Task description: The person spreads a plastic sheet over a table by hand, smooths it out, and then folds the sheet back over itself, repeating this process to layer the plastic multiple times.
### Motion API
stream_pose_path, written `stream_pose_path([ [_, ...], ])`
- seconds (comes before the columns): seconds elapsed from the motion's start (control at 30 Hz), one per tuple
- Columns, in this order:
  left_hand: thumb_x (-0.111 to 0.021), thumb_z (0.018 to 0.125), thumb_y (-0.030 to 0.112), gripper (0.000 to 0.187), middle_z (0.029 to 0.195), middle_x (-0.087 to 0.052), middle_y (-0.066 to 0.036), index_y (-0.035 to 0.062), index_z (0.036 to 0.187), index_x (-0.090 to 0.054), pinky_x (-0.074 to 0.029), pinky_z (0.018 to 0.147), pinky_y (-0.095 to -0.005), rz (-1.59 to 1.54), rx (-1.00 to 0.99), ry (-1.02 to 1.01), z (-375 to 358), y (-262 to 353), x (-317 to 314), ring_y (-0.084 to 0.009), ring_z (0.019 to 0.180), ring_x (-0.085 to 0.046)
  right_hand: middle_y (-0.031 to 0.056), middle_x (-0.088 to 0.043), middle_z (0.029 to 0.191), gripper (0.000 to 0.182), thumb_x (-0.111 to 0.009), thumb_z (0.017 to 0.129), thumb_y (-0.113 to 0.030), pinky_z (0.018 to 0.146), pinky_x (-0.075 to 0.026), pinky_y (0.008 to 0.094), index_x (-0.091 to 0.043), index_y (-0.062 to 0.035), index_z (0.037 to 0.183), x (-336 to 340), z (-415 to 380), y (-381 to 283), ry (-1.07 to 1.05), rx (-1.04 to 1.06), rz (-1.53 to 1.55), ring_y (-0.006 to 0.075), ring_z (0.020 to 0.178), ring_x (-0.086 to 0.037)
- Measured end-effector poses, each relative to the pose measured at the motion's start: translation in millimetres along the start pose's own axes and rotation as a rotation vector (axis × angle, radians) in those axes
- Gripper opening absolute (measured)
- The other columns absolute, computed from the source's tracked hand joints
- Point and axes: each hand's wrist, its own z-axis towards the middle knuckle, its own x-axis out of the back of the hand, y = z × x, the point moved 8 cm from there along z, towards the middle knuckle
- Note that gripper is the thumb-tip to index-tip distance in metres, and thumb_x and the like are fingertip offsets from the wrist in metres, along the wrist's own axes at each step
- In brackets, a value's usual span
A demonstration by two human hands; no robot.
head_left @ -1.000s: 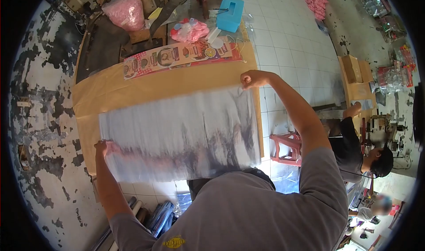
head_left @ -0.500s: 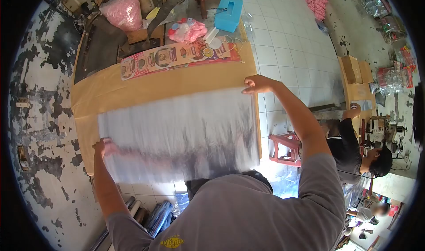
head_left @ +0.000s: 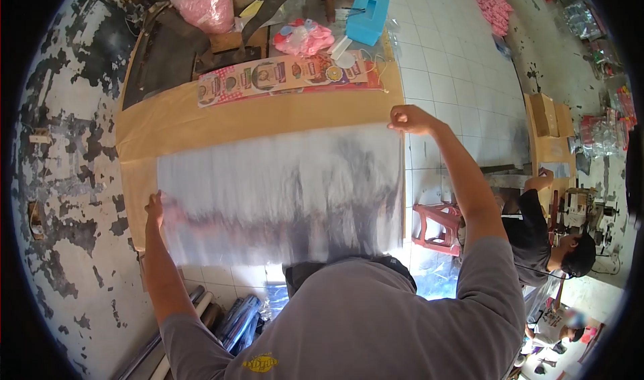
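A large shiny silvery sheet (head_left: 282, 192) lies across the front of the brown-covered table (head_left: 268, 120), reflecting the arms and body. My left hand (head_left: 155, 209) is closed on the sheet's left edge. At the far right corner of the sheet, my right hand (head_left: 410, 120) has its fingers curled in a pinch on the corner. Beyond the sheet, printed card strips (head_left: 268, 78) with food pictures lie flat in a stack.
Behind the strips are a pink bundle (head_left: 304, 38), a blue box (head_left: 367, 18) and a bag of pink material (head_left: 204, 6). A red stool (head_left: 437, 227) stands right of the table. A co-worker (head_left: 530, 226) sits farther right. Rolls (head_left: 241, 319) lie at lower left.
The view has shifted, so the table and its objects appear farther right and slightly higher. Both hands remain at the sheet's edges, and its reflections have changed.
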Motion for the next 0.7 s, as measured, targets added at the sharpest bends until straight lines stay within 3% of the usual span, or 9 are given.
stream_pose_path([
  [0.07, -0.025, 0.105, 0.051, 0.063, 0.167, -0.010, -0.020, 0.0186, 0.159, -0.030, -0.020, 0.119, -0.0601, -0.127, 0.057, 0.023, 30, -18, -18, -0.0489, 0.146, -0.028, 0.0047, -0.068, 0.091, 0.026, -0.073, 0.093, -0.029, 0.077, -0.050, 0.0355, -0.061, -0.0070, 0.101, -1, -4, 15, 0.071, -0.012, -0.192, 0.0168, 0.089, -0.064],
  [0.13, -0.020, 0.107, 0.035, 0.056, 0.165, -0.016, -0.024, 0.0214, 0.161, -0.022, -0.010, 0.121, -0.0625, 0.511, -0.271, -0.125, 61, -18, -28, -0.0500, 0.148, -0.025, 0.0080, -0.068, 0.106, 0.028, -0.072, 0.093, -0.023, 0.089, -0.053, 0.0341, -0.061, -0.0066, 0.114, -12, 8, 21, 0.130, 0.010, -0.350, 0.0158, 0.099, -0.065],
  [0.17, -0.017, 0.106, 0.024, 0.056, 0.163, -0.024, -0.025, 0.0209, 0.162, -0.019, -0.006, 0.120, -0.0649, 0.708, -0.304, -0.091, 49, -14, -24, -0.0478, 0.149, -0.024, 0.0070, -0.069, 0.108, 0.030, -0.071, 0.093, -0.021, 0.091, -0.053, 0.0346, -0.060, -0.0056, 0.117, -19, 23, 50, 0.133, 0.009, -0.102, 0.0162, 0.101, -0.066],
  [0.2, -0.019, 0.107, 0.026, 0.055, 0.163, -0.024, -0.025, 0.0169, 0.161, -0.021, -0.007, 0.119, -0.0653, 0.407, -0.145, -0.115, 24, -2, -15, -0.0456, 0.149, -0.026, 0.0061, -0.068, 0.108, 0.030, -0.071, 0.093, -0.019, 0.090, -0.053, 0.0342, -0.060, -0.0046, 0.117, -21, 23, 48, 0.127, -0.055, -0.023, 0.0161, 0.101, -0.066],
  [0.27, -0.022, 0.106, 0.025, 0.056, 0.161, -0.030, -0.024, 0.0137, 0.161, -0.021, -0.014, 0.117, -0.0679, 0.698, -0.393, 0.030, 51, -15, -30, -0.0429, 0.147, -0.033, 0.0063, -0.067, 0.103, 0.026, -0.071, 0.093, -0.018, 0.087, -0.052, 0.0335, -0.060, -0.0036, 0.112, -21, 19, 39, 0.248, 0.076, -0.037, 0.0156, 0.098, -0.065],
  [0.3, -0.022, 0.106, 0.027, 0.056, 0.161, -0.031, -0.023, 0.0116, 0.160, -0.022, -0.021, 0.114, -0.0682, 0.375, -0.343, -0.011, 60, -18, -28, -0.0416, 0.147, -0.033, 0.0058, -0.065, 0.097, 0.023, -0.071, 0.093, -0.017, 0.083, -0.052, 0.0338, -0.060, -0.0031, 0.107, -21, 13, 29, 0.277, 0.053, -0.087, 0.0159, 0.092, -0.062],
  [0.53, -0.021, 0.103, 0.049, 0.060, 0.167, -0.014, -0.019, 0.0297, 0.160, -0.024, -0.025, 0.117, -0.0627, 0.199, -0.024, -0.069, 1, 12, -5, -0.0568, 0.145, -0.023, -0.0003, -0.058, 0.078, 0.016, -0.072, 0.091, -0.011, 0.068, -0.047, 0.0309, -0.057, -0.0056, 0.094, 2, -14, -1, 0.195, 0.173, -0.072, 0.0115, 0.072, -0.057],
  [0.6, -0.024, 0.096, 0.069, 0.079, 0.165, -0.008, -0.028, 0.0273, 0.162, -0.015, -0.024, 0.118, -0.0617, 0.416, -0.122, -0.139, 4, 7, -7, -0.0571, 0.147, -0.018, 0.0000, -0.058, 0.077, 0.013, -0.070, 0.092, -0.008, 0.066, -0.047, 0.0312, -0.057, -0.0055, 0.094, -5, -13, 37, 0.154, 0.078, -0.114, 0.0121, 0.069, -0.057],
  [0.7, -0.027, 0.094, 0.077, 0.089, 0.162, -0.011, -0.035, 0.0223, 0.163, -0.014, -0.023, 0.118, -0.0614, 0.302, 0.101, 0.020, -43, 28, 9, -0.0552, 0.148, -0.017, 0.0000, -0.056, 0.073, 0.009, -0.067, 0.092, -0.004, 0.064, -0.046, 0.0294, -0.059, -0.0056, 0.093, 0, -21, 56, 0.282, 0.065, -0.075, 0.0101, 0.067, -0.056],
])
